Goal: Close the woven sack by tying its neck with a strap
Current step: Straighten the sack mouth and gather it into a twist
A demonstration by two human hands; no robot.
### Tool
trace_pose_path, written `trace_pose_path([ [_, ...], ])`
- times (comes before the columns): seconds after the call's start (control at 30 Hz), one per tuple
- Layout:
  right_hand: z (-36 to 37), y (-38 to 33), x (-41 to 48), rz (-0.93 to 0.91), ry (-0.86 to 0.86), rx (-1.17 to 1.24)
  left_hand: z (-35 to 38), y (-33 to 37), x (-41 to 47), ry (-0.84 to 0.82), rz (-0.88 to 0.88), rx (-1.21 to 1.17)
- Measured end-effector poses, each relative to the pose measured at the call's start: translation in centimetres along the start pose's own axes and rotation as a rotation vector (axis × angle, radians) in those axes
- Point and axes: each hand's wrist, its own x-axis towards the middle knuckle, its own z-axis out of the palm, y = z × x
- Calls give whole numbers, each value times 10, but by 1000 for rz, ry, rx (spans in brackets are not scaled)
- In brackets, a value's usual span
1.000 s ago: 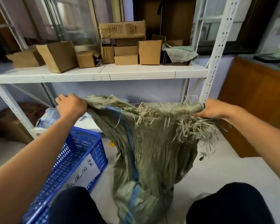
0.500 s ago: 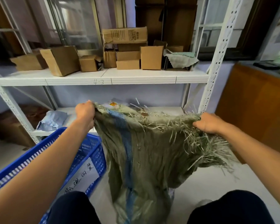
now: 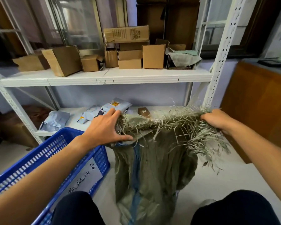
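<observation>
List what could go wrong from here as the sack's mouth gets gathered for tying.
1. The sack has a badly frayed top edge; loose strands may pull out or slip from the tie.
2. The left hand lies spread and open on the rim while only the right hand clenches it, so the left side may sag.
3. No strap is in view; fetching one probably means letting go.

A: Left side blocked: blue crate sits just beside the sack.
B: Right?
A: Bare floor up to the wooden cabinet. Shelf post stands right behind.
</observation>
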Motion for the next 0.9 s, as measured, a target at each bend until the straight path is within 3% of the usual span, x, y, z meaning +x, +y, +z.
trace_pose_path([
  [0.13,1,-6,-7,-24,-5,-9,11,-17,7,-184,-197,46],
  [0.27,1,-17,-14,-61,-43,13,12,-37,14,-348,-465,-189],
  [0.5,-7,-47,-59,-124,-134,109,5,-64,16,-268,-809,-343],
  [0.63,-6,-71,-71,-175,-115,236,5,-72,25,-449,-922,-727],
  [0.7,-10,-77,-67,-167,-97,279,5,-70,35,-361,-930,-871],
  [0.8,-19,-78,-55,-144,-28,360,-5,-68,63,35,-984,-1046],
  [0.9,-29,-77,-42,-135,68,440,-27,-57,95,275,-953,-1171],
])
